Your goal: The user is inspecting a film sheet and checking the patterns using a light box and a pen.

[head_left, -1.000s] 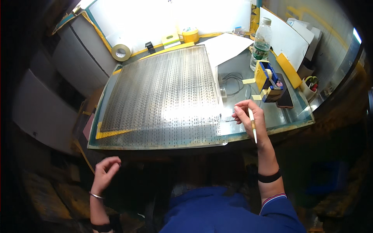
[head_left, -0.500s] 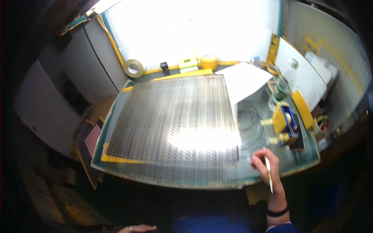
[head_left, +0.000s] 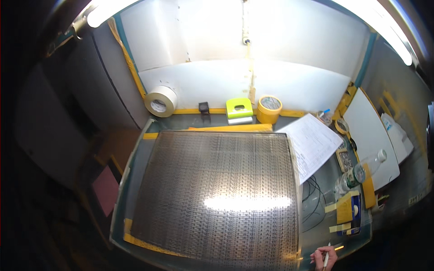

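Note:
At the lower right, my right hand (head_left: 332,255) is closed around a slim white pen (head_left: 326,259), its tip pointing up and away from me. The hand is by the near right corner of a large dark sheet (head_left: 217,176), which lies flat on the table and carries rows of small repeated marks. A bright lamp reflection crosses the sheet's middle. Yellow tape (head_left: 149,244) runs along its near left edge. My left hand is out of view.
Right of the sheet are a printed paper (head_left: 312,144), thin black cable (head_left: 314,198), a tape dispenser (head_left: 350,214) and a plastic bottle (head_left: 355,176). Along the back stand a wide tape roll (head_left: 161,101), a black object (head_left: 204,108), a lime-green item (head_left: 239,108) and a yellow tape roll (head_left: 269,109).
The view has tilted up, so the table sits lower and the lamps and back wall show more. My left hand has left the picture. My right hand still holds the pen.

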Tool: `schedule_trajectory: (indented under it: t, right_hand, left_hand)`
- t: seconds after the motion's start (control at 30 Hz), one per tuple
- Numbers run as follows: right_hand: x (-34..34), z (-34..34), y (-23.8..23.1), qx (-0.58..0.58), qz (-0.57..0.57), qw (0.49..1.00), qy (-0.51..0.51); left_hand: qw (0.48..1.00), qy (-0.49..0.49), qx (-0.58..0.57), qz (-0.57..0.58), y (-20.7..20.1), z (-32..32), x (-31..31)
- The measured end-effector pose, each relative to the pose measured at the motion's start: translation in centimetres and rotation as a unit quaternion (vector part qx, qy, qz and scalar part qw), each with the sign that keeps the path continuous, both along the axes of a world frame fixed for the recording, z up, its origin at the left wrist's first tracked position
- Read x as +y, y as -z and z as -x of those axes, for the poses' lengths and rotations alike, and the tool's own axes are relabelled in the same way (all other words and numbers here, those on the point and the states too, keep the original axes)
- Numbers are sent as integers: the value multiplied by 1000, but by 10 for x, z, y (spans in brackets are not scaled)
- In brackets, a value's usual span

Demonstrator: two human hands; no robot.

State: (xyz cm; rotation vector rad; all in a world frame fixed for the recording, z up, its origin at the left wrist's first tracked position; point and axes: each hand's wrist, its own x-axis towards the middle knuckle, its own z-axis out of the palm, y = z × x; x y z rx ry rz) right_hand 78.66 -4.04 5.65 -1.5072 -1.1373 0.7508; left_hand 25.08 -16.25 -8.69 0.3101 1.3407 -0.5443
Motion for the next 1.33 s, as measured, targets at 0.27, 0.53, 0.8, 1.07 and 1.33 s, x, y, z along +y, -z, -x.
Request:
schedule_trajectory:
  t: [0.27,0.53,0.8,1.07,1.33]
  right_hand:
    - [12,-9,21,-24,33,999,20]
    - [25,2,7,4,-28,996,-86]
    - [28,1,11,36,-73,991,-104]
    - [30,7,10,63,-64,989,-118]
    - [22,-7,15,81,-62,989,-103]
  left_hand:
    - [999,13,5,-39,-18,16,-14]
    - [962,234,-25,-135,17,10,-25]
    - [486,189,2,-853,-178,-98,71]
    - [270,377,20,-885,-181,-191,124]
    - [321,370,23,-871,-147,-203,138]
